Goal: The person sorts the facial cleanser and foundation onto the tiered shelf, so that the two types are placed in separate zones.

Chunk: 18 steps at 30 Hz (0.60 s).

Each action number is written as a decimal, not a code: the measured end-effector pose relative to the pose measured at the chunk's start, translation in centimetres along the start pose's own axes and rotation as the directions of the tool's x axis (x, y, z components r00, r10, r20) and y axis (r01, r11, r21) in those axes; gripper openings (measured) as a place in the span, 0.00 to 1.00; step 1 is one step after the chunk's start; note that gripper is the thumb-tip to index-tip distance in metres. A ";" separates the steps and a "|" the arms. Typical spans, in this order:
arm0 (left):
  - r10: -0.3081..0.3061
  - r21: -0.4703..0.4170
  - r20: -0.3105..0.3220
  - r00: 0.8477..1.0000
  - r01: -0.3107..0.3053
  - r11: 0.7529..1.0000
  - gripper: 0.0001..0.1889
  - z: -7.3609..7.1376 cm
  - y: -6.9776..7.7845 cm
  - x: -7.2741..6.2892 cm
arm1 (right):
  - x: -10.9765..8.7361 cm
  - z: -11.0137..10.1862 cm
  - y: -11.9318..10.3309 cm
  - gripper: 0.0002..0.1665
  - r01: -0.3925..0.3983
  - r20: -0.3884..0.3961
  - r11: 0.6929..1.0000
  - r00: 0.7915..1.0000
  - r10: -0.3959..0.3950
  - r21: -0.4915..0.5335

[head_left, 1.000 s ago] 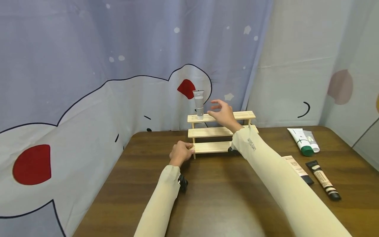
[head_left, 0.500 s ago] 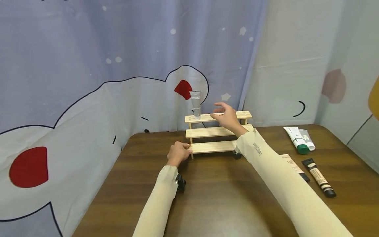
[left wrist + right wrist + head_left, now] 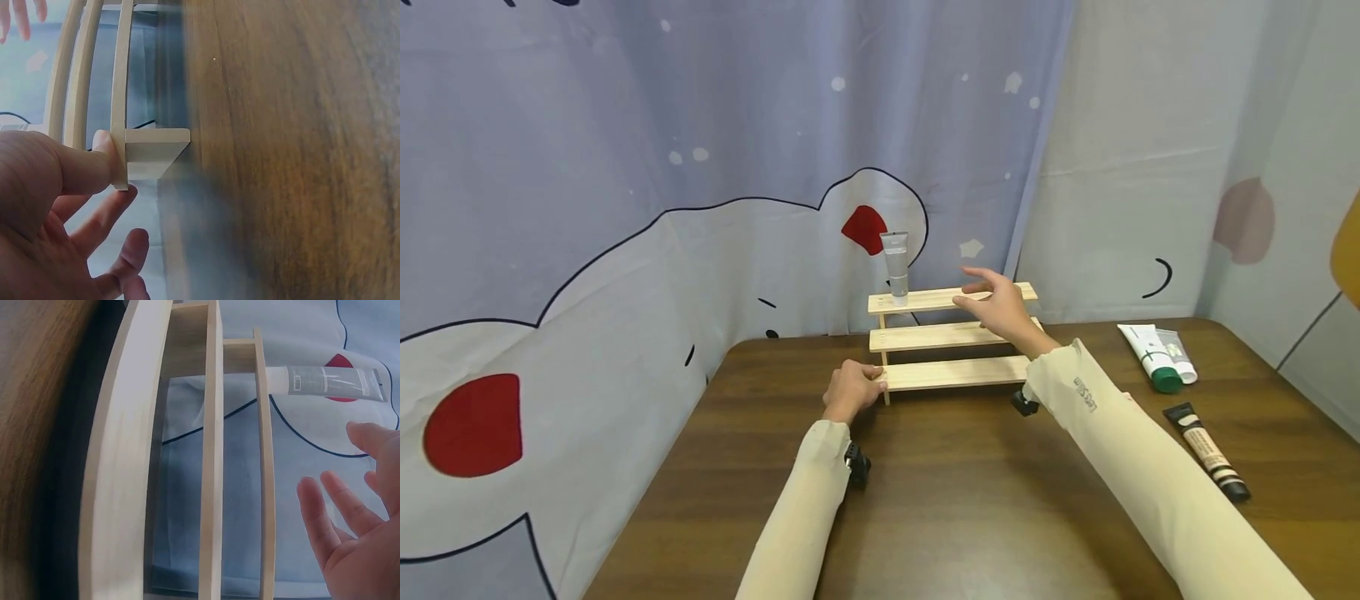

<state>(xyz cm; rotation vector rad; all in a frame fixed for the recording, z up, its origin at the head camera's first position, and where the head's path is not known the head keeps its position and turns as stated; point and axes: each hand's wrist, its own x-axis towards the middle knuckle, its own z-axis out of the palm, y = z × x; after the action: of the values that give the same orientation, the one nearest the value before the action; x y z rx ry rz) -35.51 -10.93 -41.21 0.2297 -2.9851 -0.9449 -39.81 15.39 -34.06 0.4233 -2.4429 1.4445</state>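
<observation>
A three-tier wooden shelf rack stands toward the back of the table. My left hand pinches the left end of its lowest board; in the left wrist view the thumb lies on one face and a finger on the other. Upright on its cap, a grey squeeze tube stands at the left end of the top board. To the right of that tube, my right hand is in the air by the top board. Its fingers are spread and relaxed, with nothing between them, as the right wrist view also shows.
On the right of the wooden table lie a white tube with a green cap, a grey tube beside it and a black-and-beige tube. A patterned curtain hangs behind the table.
My right hand has moved to the right, away from the grey tube. The right sleeve now covers most of the beige tube on the table. My left hand keeps its hold on the rack.
</observation>
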 end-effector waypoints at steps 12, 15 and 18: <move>0.010 -0.006 -0.003 1.000 -0.010 1.000 0.17 0.1 0.0 0.0 | -1.6 -1.6 1.1 0.35 -0.013 0.027 1.000 1.000 0.012 0.020; 0.014 -0.011 0.003 1.000 -0.014 1.000 0.17 0.1 -0.1 0.1 | -1.9 -2.0 1.2 0.35 -0.021 0.023 1.000 1.000 0.020 0.022; 0.021 -0.014 0.012 1.000 -0.021 1.000 0.17 0.0 -0.3 0.2 | -2.1 -2.3 1.4 0.35 -0.025 0.024 1.000 0.999 0.024 0.018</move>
<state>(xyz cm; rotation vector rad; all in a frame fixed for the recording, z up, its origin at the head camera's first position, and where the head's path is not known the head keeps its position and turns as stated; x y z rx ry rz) -35.65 -11.19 -41.37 0.1924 -2.9846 -0.9674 -38.17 18.31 -34.89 0.4177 -2.4632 1.4813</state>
